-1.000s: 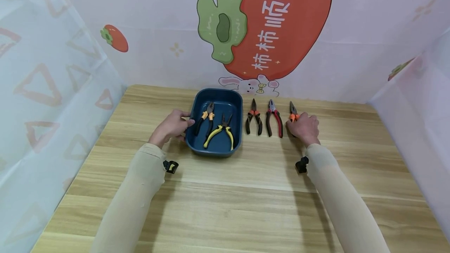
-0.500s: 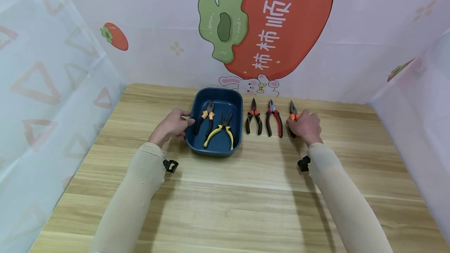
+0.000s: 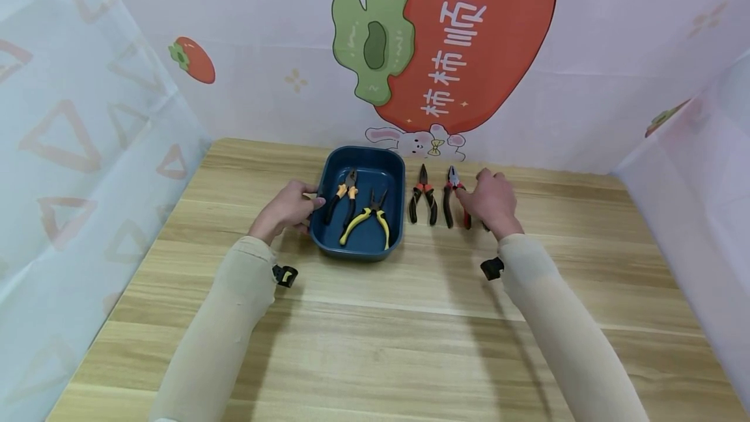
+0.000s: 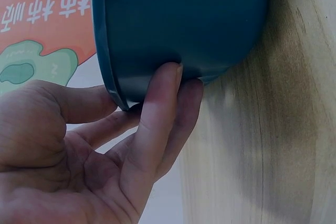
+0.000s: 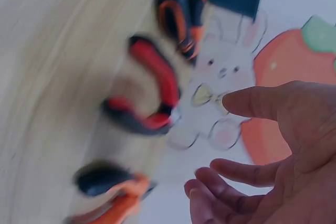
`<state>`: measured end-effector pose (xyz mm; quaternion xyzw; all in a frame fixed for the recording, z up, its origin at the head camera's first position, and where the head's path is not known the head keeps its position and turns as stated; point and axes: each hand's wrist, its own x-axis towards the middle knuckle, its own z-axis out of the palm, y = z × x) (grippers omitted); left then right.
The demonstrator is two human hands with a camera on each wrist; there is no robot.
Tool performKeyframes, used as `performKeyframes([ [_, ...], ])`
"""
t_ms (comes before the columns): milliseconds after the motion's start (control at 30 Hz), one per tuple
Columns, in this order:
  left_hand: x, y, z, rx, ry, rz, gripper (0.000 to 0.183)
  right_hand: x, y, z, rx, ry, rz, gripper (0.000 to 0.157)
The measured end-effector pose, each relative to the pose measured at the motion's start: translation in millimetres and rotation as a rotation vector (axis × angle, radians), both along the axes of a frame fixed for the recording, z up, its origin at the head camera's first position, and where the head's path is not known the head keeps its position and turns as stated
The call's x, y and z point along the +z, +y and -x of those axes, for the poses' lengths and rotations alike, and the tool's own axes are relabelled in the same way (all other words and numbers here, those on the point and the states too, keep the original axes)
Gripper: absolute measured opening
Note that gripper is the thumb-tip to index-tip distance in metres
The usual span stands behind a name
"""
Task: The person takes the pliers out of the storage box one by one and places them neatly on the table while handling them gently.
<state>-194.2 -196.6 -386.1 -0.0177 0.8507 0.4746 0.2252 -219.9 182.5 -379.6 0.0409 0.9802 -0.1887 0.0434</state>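
On table (image 3: 375,350), forward-pointing red pliers (image 3: 453,182).

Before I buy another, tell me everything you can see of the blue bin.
The bin is dark blue, open-topped and rounded at the corners, with smooth, slightly glossy walls that look like plastic. It stands upright on the table. Inside lie yellow pliers and black-orange pliers. The left hand grips its left side, thumb at the rim, fingers against the outer wall.
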Motion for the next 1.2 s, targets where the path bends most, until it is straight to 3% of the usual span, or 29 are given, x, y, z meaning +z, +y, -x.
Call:
performKeyframes([
  [233, -1.1, 1, 0.5, -0.004, 0.004, 0.011, 0.053, 15.3, -35, -4.1, 0.097, -0.019, 0.015, 0.044],
  [367, -1.6, 0, -0.5, 0.002, 0.007, 0.007, 0.053, 19.6, -54, -5.6, 0.130, -0.034, 0.017, 0.051],
  [633, -2.0, 1, -0.5, 0.008, 0.015, 0.012, 0.053, 26.6, -93, -9.2, 0.194, -0.029, 0.025, 0.047],
  [800, -2.6, 0, -0.4, 0.013, 0.016, 0.019, 0.052, 28.7, -118, -8.9, 0.233, -0.045, 0.029, 0.052],
  [1067, -2.5, 2, -1.0, 0.010, 0.026, 0.029, 0.052, 24.8, -145, -0.9, 0.270, -0.091, 0.061, 0.035],
  [1200, -1.3, 2, -1.6, 0.012, 0.028, 0.036, 0.052, 22.9, -153, 3.3, 0.289, -0.113, 0.068, 0.036],
])
